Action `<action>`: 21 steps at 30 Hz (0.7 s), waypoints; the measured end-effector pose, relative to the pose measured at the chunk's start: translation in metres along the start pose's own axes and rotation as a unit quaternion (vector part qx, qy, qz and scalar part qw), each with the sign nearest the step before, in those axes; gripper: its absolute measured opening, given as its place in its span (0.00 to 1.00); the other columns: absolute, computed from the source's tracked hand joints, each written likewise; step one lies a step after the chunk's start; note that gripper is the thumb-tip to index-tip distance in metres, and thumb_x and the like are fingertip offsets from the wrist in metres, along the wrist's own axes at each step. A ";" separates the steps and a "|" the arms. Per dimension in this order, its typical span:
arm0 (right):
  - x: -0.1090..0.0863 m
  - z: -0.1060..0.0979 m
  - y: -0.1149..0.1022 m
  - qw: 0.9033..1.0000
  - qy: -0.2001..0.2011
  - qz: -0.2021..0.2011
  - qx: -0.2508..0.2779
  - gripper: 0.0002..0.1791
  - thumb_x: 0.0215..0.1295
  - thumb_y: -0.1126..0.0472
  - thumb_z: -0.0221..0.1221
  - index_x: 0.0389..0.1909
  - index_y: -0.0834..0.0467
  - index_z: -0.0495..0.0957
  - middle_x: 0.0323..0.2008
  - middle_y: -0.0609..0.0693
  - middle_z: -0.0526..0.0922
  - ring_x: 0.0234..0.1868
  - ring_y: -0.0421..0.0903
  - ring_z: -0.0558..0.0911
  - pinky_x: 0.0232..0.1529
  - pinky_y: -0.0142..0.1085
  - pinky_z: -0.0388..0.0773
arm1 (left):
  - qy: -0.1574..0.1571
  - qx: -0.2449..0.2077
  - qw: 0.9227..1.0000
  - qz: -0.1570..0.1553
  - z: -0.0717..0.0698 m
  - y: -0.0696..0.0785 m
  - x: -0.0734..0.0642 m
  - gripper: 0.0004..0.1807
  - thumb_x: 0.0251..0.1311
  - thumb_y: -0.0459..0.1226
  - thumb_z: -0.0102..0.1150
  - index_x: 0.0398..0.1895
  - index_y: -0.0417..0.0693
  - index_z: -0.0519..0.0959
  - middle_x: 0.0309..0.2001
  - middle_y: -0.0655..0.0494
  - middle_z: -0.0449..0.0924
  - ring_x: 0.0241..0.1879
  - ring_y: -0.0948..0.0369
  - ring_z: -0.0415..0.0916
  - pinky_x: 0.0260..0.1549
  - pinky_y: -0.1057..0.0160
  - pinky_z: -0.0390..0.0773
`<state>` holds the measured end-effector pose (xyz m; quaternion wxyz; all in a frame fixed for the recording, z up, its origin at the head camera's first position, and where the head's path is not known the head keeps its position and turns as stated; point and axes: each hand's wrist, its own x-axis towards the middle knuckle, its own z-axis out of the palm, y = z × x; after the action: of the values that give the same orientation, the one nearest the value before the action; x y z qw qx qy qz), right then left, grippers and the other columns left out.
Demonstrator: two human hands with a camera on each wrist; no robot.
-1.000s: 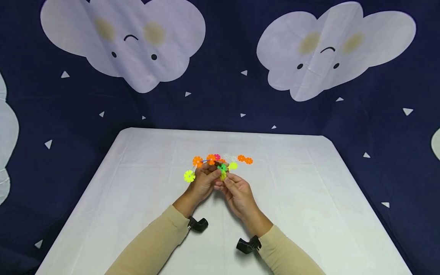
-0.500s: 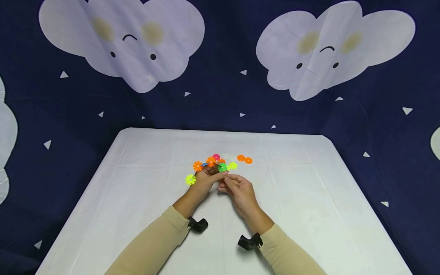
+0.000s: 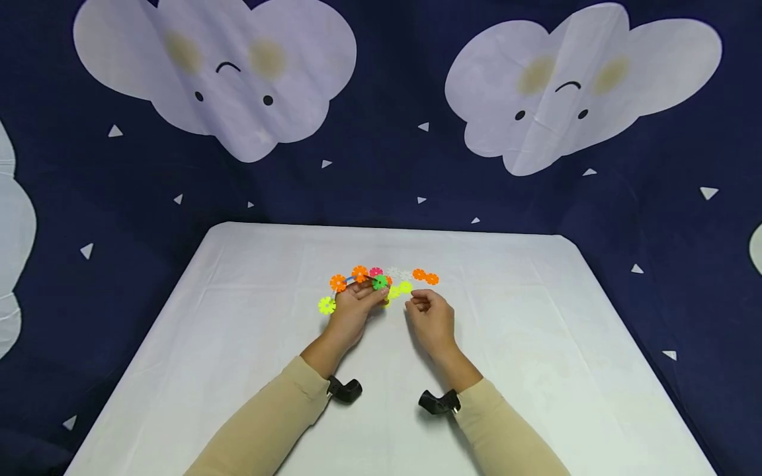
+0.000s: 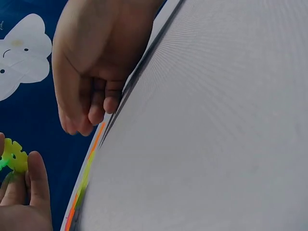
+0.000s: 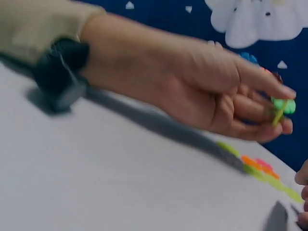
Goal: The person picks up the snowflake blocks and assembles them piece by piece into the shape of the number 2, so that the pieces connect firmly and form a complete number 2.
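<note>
My left hand (image 3: 351, 316) holds a curved chain of flower-shaped plastic discs above the table. Along the chain are a yellow disc (image 3: 327, 305), an orange disc (image 3: 337, 283), a blue one seen edge-on, another orange disc (image 3: 360, 273) and a green disc (image 3: 380, 282). In the right wrist view the thumb and fingers pinch a yellow disc (image 5: 278, 115) at the chain's end, beside the green one. To its right, my right hand (image 3: 433, 322) hovers with loosely bent fingers. Nothing shows between them in the left wrist view, and the hand is apart from the chain.
Loose discs lie on the white table (image 3: 524, 370) beyond the hands: yellow discs (image 3: 405, 287), white discs (image 3: 397, 272), a magenta disc (image 3: 376, 272) and a pair of orange discs (image 3: 432, 279). Behind the table hangs a dark blue cloth with clouds (image 3: 583, 86).
My right hand has left the chain's near end and moved right and away from me, towards the loose yellow discs. The left hand still holds the chain, shifted slightly left.
</note>
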<state>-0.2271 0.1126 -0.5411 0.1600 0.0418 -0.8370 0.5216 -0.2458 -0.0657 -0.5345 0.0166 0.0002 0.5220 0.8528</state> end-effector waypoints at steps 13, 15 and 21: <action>0.034 0.014 0.015 0.980 -0.040 -0.053 -0.185 0.17 0.67 0.62 0.72 0.51 0.69 0.85 0.48 0.62 0.78 0.48 0.61 0.73 0.50 0.51 0.71 | 0.000 0.053 0.998 0.020 -0.004 -0.004 0.002 0.12 0.63 0.29 0.73 0.45 0.27 0.86 0.38 0.48 0.88 0.35 0.56 0.86 0.36 0.62 0.84; 0.036 0.014 0.014 0.981 -0.043 -0.044 -0.181 0.16 0.66 0.63 0.72 0.49 0.68 0.86 0.48 0.61 0.78 0.49 0.61 0.73 0.51 0.51 0.70 | 0.000 0.056 0.998 0.019 -0.005 -0.004 0.002 0.13 0.63 0.29 0.74 0.46 0.26 0.86 0.37 0.49 0.88 0.35 0.55 0.86 0.36 0.62 0.84; 0.034 0.012 0.014 0.992 -0.033 -0.042 -0.110 0.11 0.64 0.68 0.73 0.45 0.64 0.84 0.41 0.56 0.85 0.45 0.56 0.81 0.50 0.47 0.77 | 0.004 0.062 0.998 0.029 -0.006 -0.005 0.003 0.12 0.62 0.29 0.74 0.45 0.28 0.87 0.38 0.49 0.88 0.36 0.55 0.85 0.37 0.63 0.84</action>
<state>-0.2651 0.1116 -0.5473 0.1577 0.0768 -0.8915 0.4176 -0.2493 -0.0684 -0.5419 -0.0101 0.0126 0.5736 0.8190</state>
